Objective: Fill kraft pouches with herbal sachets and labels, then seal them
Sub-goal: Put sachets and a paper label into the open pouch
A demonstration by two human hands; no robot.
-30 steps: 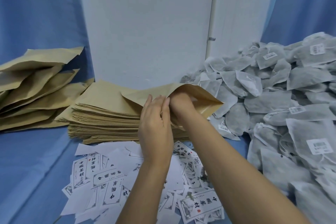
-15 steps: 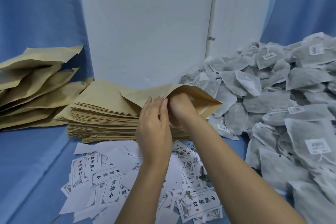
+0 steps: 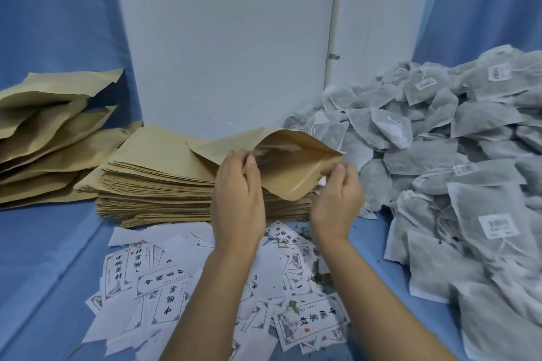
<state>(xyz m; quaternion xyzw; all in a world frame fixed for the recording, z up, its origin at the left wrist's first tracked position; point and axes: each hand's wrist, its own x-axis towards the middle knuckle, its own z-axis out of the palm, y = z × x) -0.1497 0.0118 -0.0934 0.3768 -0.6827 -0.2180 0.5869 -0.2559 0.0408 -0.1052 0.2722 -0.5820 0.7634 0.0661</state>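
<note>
A kraft pouch (image 3: 289, 167) with its mouth spread wide hangs just above the stack of flat empty pouches (image 3: 152, 182). My left hand (image 3: 237, 199) pinches the near left lip of the mouth. My right hand (image 3: 337, 199) pinches the right corner of the mouth with thumb and fingertips. Inside the pouch something pale shows faintly; I cannot tell what it is. White printed labels (image 3: 164, 281) lie scattered on the blue cloth in front. A big heap of grey herbal sachets (image 3: 457, 184) fills the right side.
Several bulging kraft pouches (image 3: 50, 138) lie piled at the far left. A white panel (image 3: 228, 38) stands upright behind the stack, with blue cloth (image 3: 47, 243) around and under everything. Loose herb crumbs (image 3: 321, 278) lie among the labels.
My right hand has come out of the pouch mouth and now pinches its right corner. The mouth gapes wider. My left hand keeps its hold on the left lip.
</note>
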